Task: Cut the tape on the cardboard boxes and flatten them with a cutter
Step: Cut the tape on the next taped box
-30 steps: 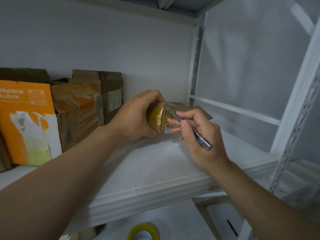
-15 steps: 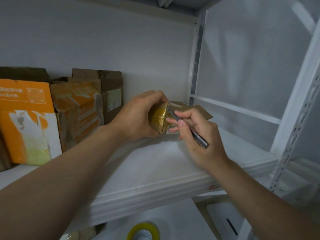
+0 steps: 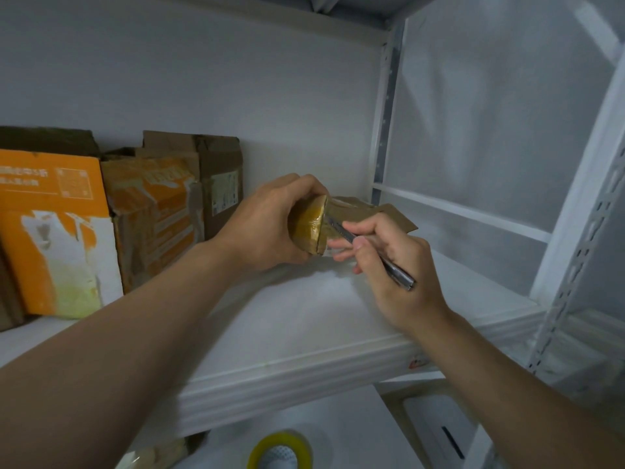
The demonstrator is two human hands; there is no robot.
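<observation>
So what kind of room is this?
Probably a storage room or closet: white metal shelving with slotted uprights, worn cardboard boxes stood along the shelf, and a roll of yellow tape below.

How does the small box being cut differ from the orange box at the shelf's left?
The small taped box is gripped by the left hand, the cutter in the right hand at its edge; the orange box stands untouched on the shelf. The small taped box is wrapped in glossy yellowish tape; the orange box shows torn white patches. Both are cardboard.
</observation>
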